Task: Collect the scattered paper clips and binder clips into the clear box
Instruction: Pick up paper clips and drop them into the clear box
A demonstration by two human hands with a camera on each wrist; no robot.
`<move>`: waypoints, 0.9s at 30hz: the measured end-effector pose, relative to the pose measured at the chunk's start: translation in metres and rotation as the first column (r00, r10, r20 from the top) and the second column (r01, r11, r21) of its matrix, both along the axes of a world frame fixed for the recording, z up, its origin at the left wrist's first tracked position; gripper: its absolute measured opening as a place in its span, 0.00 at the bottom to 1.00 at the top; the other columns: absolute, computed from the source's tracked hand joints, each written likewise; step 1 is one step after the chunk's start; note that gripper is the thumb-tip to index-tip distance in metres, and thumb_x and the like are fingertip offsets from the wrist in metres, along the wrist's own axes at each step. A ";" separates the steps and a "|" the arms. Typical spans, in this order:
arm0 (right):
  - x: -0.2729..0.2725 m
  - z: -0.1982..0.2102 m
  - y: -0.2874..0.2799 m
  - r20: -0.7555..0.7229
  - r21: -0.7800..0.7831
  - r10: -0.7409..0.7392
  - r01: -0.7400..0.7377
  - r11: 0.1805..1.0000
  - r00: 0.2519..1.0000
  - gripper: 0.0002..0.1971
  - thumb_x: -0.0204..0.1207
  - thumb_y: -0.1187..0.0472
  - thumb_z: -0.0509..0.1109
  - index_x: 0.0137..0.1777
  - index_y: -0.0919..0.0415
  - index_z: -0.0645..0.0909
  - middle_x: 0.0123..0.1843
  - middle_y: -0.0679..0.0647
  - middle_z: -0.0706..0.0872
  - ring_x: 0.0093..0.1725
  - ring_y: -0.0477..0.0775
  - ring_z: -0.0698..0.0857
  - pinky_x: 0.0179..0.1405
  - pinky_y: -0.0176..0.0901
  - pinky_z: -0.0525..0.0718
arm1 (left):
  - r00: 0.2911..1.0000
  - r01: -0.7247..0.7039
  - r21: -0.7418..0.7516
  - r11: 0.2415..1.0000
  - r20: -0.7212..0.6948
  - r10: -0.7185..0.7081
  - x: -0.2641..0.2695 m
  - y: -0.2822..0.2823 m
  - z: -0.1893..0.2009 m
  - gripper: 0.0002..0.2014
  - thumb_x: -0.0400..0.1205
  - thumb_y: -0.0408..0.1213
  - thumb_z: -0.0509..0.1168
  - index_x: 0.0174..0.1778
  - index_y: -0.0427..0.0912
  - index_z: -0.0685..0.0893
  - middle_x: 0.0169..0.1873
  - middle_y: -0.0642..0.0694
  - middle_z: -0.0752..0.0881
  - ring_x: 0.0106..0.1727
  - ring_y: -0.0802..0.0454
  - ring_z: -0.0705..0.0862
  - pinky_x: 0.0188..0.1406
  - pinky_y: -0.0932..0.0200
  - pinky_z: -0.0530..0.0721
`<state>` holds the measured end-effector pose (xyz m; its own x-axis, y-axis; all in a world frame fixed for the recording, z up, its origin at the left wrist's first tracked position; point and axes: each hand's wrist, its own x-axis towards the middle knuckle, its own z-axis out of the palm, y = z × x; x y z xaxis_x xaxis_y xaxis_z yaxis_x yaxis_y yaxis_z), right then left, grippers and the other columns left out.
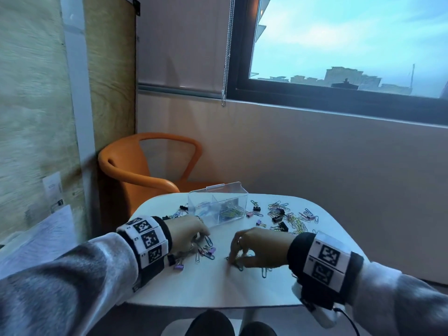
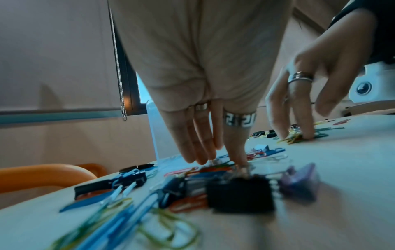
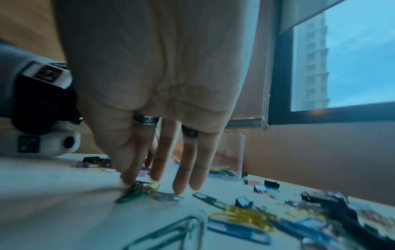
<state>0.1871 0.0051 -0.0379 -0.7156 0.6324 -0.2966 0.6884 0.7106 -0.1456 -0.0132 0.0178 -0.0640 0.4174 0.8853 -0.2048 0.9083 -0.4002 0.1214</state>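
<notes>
The clear box [image 1: 240,190] stands open at the far middle of the white table [image 1: 242,289], with paper clips inside. My left hand [image 1: 198,238] reaches down with straight fingers [image 2: 198,152] into a pile of coloured paper clips [image 1: 206,249]. Its ringed fingertip touches the wire handle of a black binder clip [image 2: 239,194], and its thumb is hidden. A purple binder clip [image 2: 299,182] lies beside it. My right hand [image 1: 234,259] pinches a small bunch of green and yellow paper clips [image 3: 138,188] against the tabletop.
More paper clips and black binder clips [image 1: 291,219] lie scattered to the right of the box. Another purple binder clip [image 1: 179,266] lies near my left wrist. An orange chair [image 1: 135,170] stands behind the table at the left. A window fills the wall beyond.
</notes>
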 end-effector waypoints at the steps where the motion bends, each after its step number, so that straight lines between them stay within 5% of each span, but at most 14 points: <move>1: -0.002 -0.001 0.002 -0.011 0.020 -0.043 0.044 0.999 0.999 0.16 0.81 0.56 0.64 0.67 0.57 0.79 0.67 0.55 0.79 0.61 0.55 0.81 0.60 0.37 0.77 | 0.999 -0.009 -0.006 1.000 0.036 0.009 0.001 0.000 -0.001 0.22 0.79 0.33 0.67 0.71 0.43 0.76 0.66 0.47 0.80 0.67 0.50 0.77 0.64 0.65 0.72; 5: -0.013 -0.010 0.006 0.094 0.003 -0.220 0.221 0.975 0.971 0.34 0.70 0.41 0.72 0.70 0.62 0.72 0.67 0.58 0.75 0.62 0.59 0.80 0.61 0.49 0.80 | 0.981 -0.109 -0.126 0.986 0.145 0.127 0.001 -0.001 0.000 0.30 0.73 0.41 0.75 0.72 0.43 0.76 0.62 0.47 0.83 0.56 0.53 0.82 0.57 0.65 0.78; 8: -0.020 -0.013 0.007 0.095 -0.048 -0.251 0.257 0.965 0.963 0.32 0.67 0.48 0.77 0.66 0.65 0.75 0.65 0.61 0.79 0.57 0.60 0.82 0.53 0.51 0.84 | 0.973 -0.160 -0.176 0.971 0.135 0.185 0.003 -0.002 0.003 0.33 0.70 0.44 0.77 0.71 0.44 0.75 0.61 0.47 0.84 0.51 0.55 0.81 0.54 0.65 0.78; 12: -0.023 -0.013 0.014 -0.025 -0.135 -0.314 0.308 0.942 0.949 0.24 0.68 0.58 0.78 0.62 0.66 0.79 0.57 0.60 0.84 0.33 0.49 0.78 0.34 0.39 0.83 | 0.981 -0.169 -0.117 0.979 0.078 0.178 0.013 -0.003 0.006 0.33 0.66 0.48 0.79 0.66 0.42 0.79 0.55 0.48 0.85 0.55 0.52 0.82 0.50 0.66 0.75; 17: -0.025 -0.017 0.028 -0.031 -0.131 -0.304 0.297 0.946 0.952 0.20 0.67 0.61 0.79 0.59 0.67 0.82 0.57 0.62 0.88 0.36 0.52 0.83 0.39 0.40 0.84 | 0.965 -0.186 -0.160 0.970 0.156 0.211 0.014 0.004 0.002 0.26 0.65 0.41 0.81 0.59 0.41 0.85 0.49 0.48 0.88 0.45 0.57 0.82 0.44 0.66 0.80; 20: -0.023 -0.017 0.034 -0.053 -0.174 -0.307 0.294 0.940 0.950 0.17 0.68 0.65 0.78 0.56 0.69 0.84 0.54 0.65 0.89 0.29 0.46 0.82 0.35 0.34 0.84 | 0.953 -0.188 -0.192 0.963 0.202 0.226 0.014 0.005 0.002 0.22 0.66 0.36 0.80 0.56 0.40 0.86 0.41 0.51 0.86 0.42 0.57 0.83 0.36 0.71 0.78; 24: -0.022 -0.016 0.040 -0.036 -0.219 -0.295 0.281 0.934 0.955 0.15 0.69 0.65 0.77 0.55 0.69 0.86 0.53 0.65 0.90 0.24 0.38 0.81 0.42 0.38 0.87 | 0.958 -0.188 -0.212 0.959 0.178 0.227 0.015 0.005 0.004 0.19 0.68 0.36 0.79 0.55 0.42 0.86 0.42 0.50 0.86 0.44 0.56 0.82 0.46 0.65 0.79; 27: -0.022 -0.016 0.042 -0.001 -0.238 -0.285 0.276 0.931 0.959 0.16 0.71 0.64 0.76 0.57 0.69 0.85 0.55 0.65 0.90 0.29 0.44 0.82 0.53 0.47 0.88 | 0.970 -0.173 -0.197 0.965 0.137 0.202 0.016 0.004 0.004 0.20 0.71 0.38 0.77 0.58 0.43 0.83 0.48 0.47 0.87 0.46 0.57 0.80 0.46 0.64 0.76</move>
<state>0.1651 0.0475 -0.0535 -0.5316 0.7251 -0.4379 0.8462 0.4323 -0.3114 0.0031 0.0221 -0.0604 0.2868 0.9045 -0.3157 0.9292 -0.1825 0.3214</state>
